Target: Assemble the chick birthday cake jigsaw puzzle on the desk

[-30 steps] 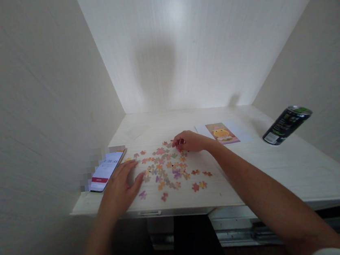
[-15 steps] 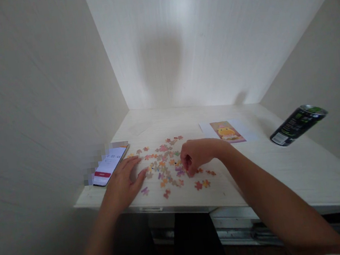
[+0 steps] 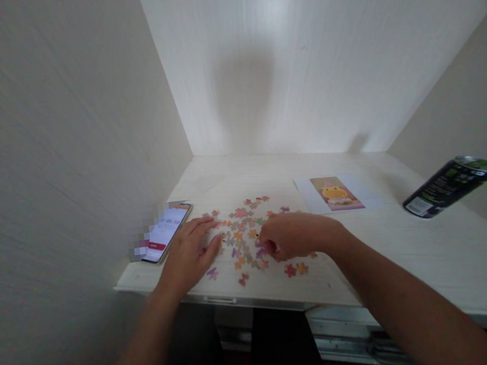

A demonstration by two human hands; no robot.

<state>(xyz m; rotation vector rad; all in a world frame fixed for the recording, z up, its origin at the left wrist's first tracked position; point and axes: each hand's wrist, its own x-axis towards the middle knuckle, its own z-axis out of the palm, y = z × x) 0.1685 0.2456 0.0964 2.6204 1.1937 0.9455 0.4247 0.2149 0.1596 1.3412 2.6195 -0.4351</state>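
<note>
Two hands over scattered puzzle pieces (image 3: 243, 236), several dozen, exact count unclear: left hand (image 3: 189, 255) spread flat; right hand (image 3: 291, 235) curled, grip hidden. One phone (image 3: 166, 231) left of pieces, one picture card (image 3: 337, 193), one can (image 3: 450, 185) right.

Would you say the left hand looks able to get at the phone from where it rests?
Probably yes. The left hand lies flat on the desk just right of the phone, with only bare desktop between them; the puzzle pieces lie on its other side.
</note>
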